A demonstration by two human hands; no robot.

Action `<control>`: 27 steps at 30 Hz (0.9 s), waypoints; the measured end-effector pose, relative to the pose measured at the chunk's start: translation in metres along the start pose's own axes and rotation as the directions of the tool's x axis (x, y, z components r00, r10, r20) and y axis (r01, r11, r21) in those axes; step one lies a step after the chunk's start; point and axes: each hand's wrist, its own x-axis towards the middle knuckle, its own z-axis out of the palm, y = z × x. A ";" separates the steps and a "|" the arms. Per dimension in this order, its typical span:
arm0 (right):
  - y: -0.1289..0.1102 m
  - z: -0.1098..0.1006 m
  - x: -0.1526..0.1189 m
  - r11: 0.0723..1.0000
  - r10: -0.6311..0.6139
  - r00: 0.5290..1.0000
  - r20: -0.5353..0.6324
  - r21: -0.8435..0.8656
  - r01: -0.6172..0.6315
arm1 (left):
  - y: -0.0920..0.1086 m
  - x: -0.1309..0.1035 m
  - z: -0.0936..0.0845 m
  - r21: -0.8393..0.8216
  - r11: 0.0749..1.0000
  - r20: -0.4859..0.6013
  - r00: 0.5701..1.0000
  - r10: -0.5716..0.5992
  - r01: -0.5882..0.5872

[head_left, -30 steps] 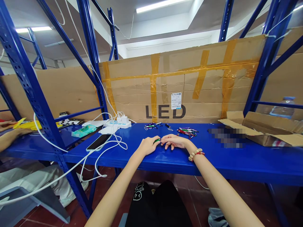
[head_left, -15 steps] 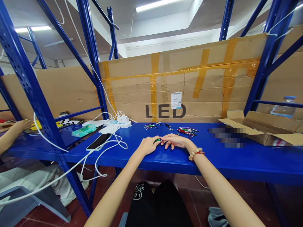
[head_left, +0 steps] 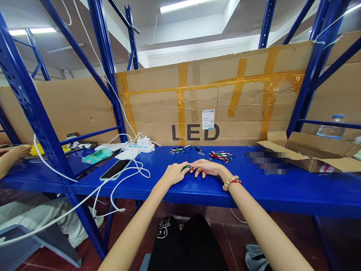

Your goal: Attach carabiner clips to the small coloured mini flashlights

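And the small green piece [head_left: 185,167] stays right at the middle of the desk [head_left: 273,188], between the two hands, low over the near half. The left hand [head_left: 175,174] is pinching it between thumb and forefinger; the right hand [head_left: 207,168] arches in palm-down, fingertips meeting the left's, its other fingers loosely spread. Does it grip the piece too? Covered as it is, I can't tell. Hardly any change over this last second: the view swings a touch, the hands hold their spot, so this looks like close fiddling on a single piece. Just beyond lie a red-and-green pile [head_left: 218,156], a smaller cluster [head_left: 179,149] and a lone black piece [head_left: 198,149]. Wider out, the phone [head_left: 114,169] sits left, the open cardboard box [head_left: 299,162] right.
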 end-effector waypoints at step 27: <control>0.003 -0.002 0.001 1.000 -0.015 1.000 0.028 0.014 0.014 | 0.000 0.000 0.000 0.002 1.000 0.006 1.000 -0.017 0.017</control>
